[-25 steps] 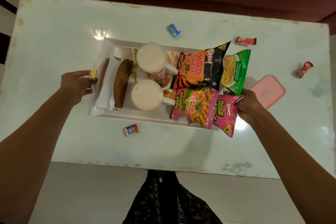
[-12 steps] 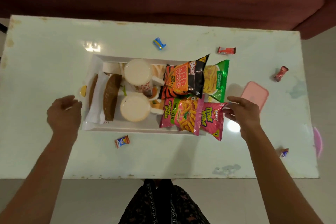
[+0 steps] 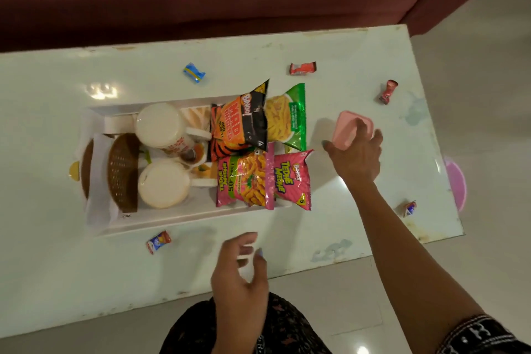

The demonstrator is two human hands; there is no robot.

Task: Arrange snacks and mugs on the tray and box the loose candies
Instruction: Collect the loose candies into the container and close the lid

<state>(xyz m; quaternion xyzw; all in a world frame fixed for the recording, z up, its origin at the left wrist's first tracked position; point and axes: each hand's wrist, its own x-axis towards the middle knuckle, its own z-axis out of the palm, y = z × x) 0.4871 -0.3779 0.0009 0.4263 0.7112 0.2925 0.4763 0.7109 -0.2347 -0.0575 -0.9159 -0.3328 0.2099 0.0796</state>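
Since half a second earlier, the right hand had left the snack packets and closed its fingers on the pink box, tilting it off the table; the left hand hung empty, fingers loosely spread. Five loose candies, including a blue one, lay scattered well apart, so reaching across the tray might knock a mug or drop the tilted box.

My right hand covers part of the pink box; the small candy wrapper's print is unreadable.
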